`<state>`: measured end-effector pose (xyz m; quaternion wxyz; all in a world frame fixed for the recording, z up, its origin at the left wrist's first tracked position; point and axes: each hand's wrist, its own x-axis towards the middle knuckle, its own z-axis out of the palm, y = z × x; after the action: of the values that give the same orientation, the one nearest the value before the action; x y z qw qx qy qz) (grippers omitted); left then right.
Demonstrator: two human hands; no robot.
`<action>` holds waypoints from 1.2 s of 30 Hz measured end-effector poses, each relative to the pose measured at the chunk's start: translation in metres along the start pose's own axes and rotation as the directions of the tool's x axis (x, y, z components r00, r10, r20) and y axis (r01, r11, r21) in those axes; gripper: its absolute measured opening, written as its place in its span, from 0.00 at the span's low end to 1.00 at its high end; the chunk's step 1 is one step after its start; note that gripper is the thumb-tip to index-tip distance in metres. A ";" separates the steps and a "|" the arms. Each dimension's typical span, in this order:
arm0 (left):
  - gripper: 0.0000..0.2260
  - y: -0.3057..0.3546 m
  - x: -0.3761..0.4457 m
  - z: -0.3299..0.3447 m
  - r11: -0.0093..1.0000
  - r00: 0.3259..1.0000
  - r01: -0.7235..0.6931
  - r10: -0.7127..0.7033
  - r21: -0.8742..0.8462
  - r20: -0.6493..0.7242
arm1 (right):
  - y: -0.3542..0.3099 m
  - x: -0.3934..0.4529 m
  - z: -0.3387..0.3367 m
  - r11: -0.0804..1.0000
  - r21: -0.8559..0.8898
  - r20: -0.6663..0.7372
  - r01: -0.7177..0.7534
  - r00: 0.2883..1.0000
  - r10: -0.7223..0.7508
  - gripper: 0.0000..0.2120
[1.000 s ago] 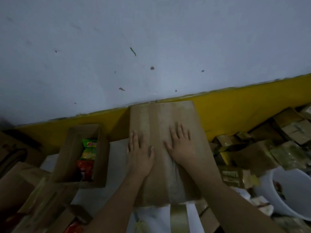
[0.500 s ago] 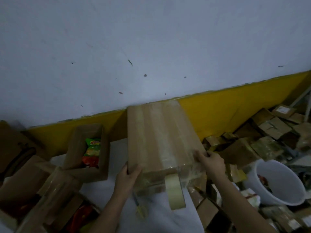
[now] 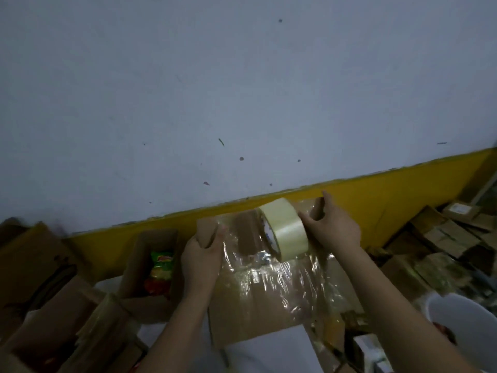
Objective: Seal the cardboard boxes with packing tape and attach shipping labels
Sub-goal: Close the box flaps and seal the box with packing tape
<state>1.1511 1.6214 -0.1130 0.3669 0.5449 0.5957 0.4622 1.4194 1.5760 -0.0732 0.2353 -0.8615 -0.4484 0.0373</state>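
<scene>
A closed cardboard box stands tipped up in front of me, its facing side covered in shiny clear tape. My left hand grips the box's upper left corner, thumb on the front. My right hand grips the upper right corner, fingers curled over the top edge. A roll of clear packing tape hangs on the box's upper face, between my hands and against my right thumb. Its tape still joins it to the box.
An open box with snack packets stands at the left, more cardboard beyond it. A heap of taped small boxes fills the right, with a white bucket at the lower right. A yellow-based wall rises just behind.
The box has been turned over toward me, from lying flat to tipped up. Both hands went from pressing its top to gripping its corners. The tape roll swung from the near edge up to the top.
</scene>
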 end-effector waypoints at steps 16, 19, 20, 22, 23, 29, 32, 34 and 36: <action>0.05 0.124 0.020 0.102 0.963 0.933 -0.053 0.142 -0.264 0.331 | -0.024 0.022 0.059 0.871 -0.134 -0.005 0.473 0.879 -0.478 0.31; 0.17 0.132 0.046 0.098 0.972 0.952 0.023 0.050 -0.234 0.301 | -0.018 0.008 0.062 0.867 -0.153 0.042 0.475 0.879 -0.474 0.30; 0.17 0.133 0.055 0.098 0.981 0.955 0.038 0.021 -0.193 0.295 | -0.019 0.010 0.063 0.867 -0.172 0.051 0.467 0.884 -0.465 0.29; 0.24 0.138 0.067 0.096 0.979 0.947 0.108 -0.048 -0.174 0.319 | -0.026 0.024 0.066 0.874 -0.182 0.083 0.451 0.892 -0.444 0.29; 0.34 0.138 0.073 0.096 0.965 0.932 0.186 -0.113 -0.185 0.345 | -0.031 0.034 0.066 0.877 -0.177 0.106 0.446 0.895 -0.434 0.30; 0.23 0.121 0.040 0.082 0.823 0.776 0.543 -0.417 -0.166 0.473 | -0.057 0.089 0.073 0.885 -0.189 0.259 0.425 0.891 -0.373 0.29; 0.15 0.088 0.006 0.077 0.738 0.682 0.653 -0.474 -0.172 0.557 | -0.065 0.105 0.077 0.888 -0.173 0.278 0.426 0.886 -0.371 0.28; 0.21 0.057 -0.010 0.086 0.709 0.654 0.689 -0.519 -0.151 0.550 | -0.068 0.112 0.079 0.888 -0.166 0.296 0.428 0.881 -0.369 0.28; 0.39 0.016 -0.017 0.103 0.714 0.667 0.688 -0.554 -0.127 0.499 | -0.070 0.117 0.080 0.888 -0.170 0.301 0.427 0.881 -0.366 0.28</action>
<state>1.2553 1.6201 -0.1303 0.7036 0.3289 0.5727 0.2622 1.4144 1.7326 -0.0967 0.0753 -0.7596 -0.6442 0.0485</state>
